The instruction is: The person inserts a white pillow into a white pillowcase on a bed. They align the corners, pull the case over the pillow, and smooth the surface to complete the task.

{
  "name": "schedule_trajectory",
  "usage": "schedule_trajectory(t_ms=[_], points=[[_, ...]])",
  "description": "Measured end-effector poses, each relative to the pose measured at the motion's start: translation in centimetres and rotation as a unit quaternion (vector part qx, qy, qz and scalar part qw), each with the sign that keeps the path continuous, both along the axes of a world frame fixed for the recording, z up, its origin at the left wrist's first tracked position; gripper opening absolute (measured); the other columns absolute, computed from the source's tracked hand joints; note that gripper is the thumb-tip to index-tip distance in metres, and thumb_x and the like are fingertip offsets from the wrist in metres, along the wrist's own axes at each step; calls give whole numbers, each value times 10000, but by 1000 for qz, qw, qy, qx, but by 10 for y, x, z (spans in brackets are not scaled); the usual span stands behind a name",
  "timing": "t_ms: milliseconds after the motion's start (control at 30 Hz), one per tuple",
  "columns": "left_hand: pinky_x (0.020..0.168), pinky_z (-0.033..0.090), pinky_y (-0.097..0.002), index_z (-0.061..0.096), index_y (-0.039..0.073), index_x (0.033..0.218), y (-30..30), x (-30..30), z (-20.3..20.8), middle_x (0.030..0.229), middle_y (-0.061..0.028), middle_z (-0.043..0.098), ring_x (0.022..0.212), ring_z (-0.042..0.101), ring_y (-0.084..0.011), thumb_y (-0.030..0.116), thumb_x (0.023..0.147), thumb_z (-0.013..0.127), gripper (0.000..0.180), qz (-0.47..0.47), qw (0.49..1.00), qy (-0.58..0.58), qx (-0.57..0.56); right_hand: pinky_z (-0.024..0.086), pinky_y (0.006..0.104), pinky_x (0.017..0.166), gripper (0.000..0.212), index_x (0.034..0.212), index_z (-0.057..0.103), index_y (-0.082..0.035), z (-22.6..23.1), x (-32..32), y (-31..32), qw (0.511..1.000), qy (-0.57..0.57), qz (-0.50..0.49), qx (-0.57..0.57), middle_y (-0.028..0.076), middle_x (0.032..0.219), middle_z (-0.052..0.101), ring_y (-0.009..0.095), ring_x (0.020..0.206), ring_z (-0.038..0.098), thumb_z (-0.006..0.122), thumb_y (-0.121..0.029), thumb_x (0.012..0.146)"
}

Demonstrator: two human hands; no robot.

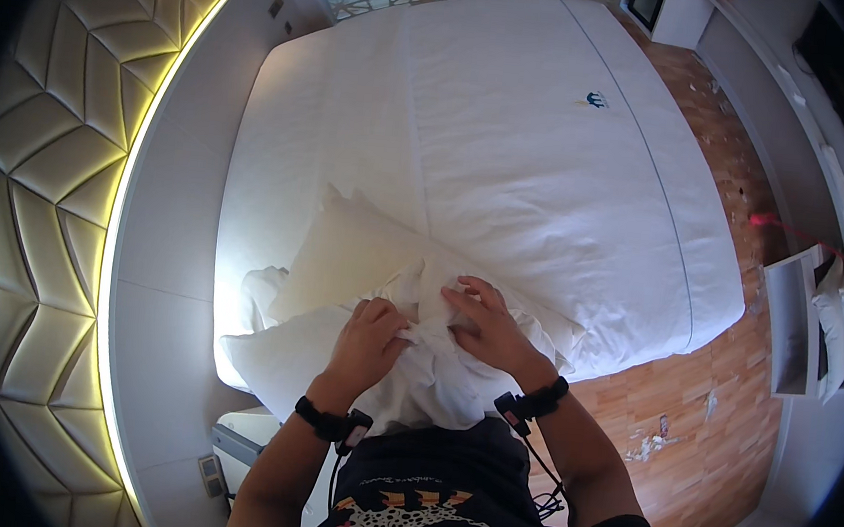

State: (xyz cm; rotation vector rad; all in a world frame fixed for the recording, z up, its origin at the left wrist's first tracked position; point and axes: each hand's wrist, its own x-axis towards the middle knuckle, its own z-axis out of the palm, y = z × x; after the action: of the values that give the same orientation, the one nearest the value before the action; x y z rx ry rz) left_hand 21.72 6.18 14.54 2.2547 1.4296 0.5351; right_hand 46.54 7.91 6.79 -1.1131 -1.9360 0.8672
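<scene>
Two hands [367, 344] [498, 338], cloth [443, 386] partly hidden

Our left forearm [284, 462] and right forearm [581, 453] rise from the lower edge of the frame, slanting inward — our hands lie near each other just below the middle, apart. Our left hand [368, 341] is palm down, its fingers curled in and closed toward the thumb. Our right hand [491, 338] sits looser — fingers bent and slightly spread, tips pointing to the left, with the thumb below them.
</scene>
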Motion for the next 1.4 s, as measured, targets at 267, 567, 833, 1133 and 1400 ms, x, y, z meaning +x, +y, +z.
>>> schedule_trajectory(t_ms=[267,567,833,1133,1400], points=[[970,487,-463,605,42,1013,-3,-23,-7,1059,-137,669,1059,620,-392,-3,795,699,242,-18,999,-39,-18,439,514,1069,621,1443,522,-31,6,-24,26,969,17,-232,79,193,1334,568,423,1243,539,738,-158,875],[914,488,-484,575,56,987,8,0,-27,994,-141,651,987,623,-397,-25,751,690,275,26,988,-39,146,443,477,883,415,1118,563,-54,25,-59,-31,995,-55,-78,28,170,1148,601,383,1044,584,796,-148,788],[843,509,-475,535,53,979,9,2,-32,964,-145,612,938,604,-402,-34,737,697,304,67,984,-63,151,446,498,870,518,1135,502,-68,22,-85,-30,972,14,-178,154,169,1072,563,384,990,573,812,-87,720],[872,528,-482,573,47,1043,7,15,-40,1109,-156,629,1013,617,-396,-47,736,700,346,83,977,-102,166,448,481,895,429,1072,562,-99,18,-76,-15,958,-18,-198,205,115,1029,592,346,985,596,746,-91,684],[882,520,-505,591,34,1026,2,21,-28,1031,-167,629,993,611,-409,-40,759,653,284,58,980,-92,169,438,454,862,362,1065,584,-99,-1,-77,-6,965,-138,-211,73,114,1003,629,348,946,616,724,-78,731]])
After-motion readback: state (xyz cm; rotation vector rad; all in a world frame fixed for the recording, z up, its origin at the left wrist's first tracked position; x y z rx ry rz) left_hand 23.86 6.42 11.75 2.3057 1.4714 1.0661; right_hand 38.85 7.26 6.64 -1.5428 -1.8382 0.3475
